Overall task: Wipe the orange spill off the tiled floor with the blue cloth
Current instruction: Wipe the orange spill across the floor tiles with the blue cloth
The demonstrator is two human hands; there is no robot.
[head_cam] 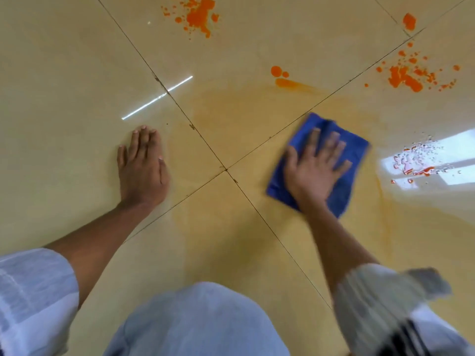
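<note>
My right hand [314, 168] presses flat, fingers spread, on the blue cloth [353, 150], which lies on the beige tiled floor [77, 60] right of the tile-joint crossing. The hand and cloth are blurred. My left hand [142, 163] rests flat on the floor to the left, fingers straight. Orange spill patches lie beyond: one splatter [199, 15] at the top middle, drops [280, 75] above the cloth, a splatter [406, 75] at the upper right, and a small blot [409, 21] above it. A pale orange smear [244, 109] covers the tiles around the cloth.
A bright window reflection with wet droplets and red-orange streaks [421, 163] lies right of the cloth. My knee in light trousers [200, 319] fills the bottom middle. Dark grout lines cross at the frame's centre [226, 169].
</note>
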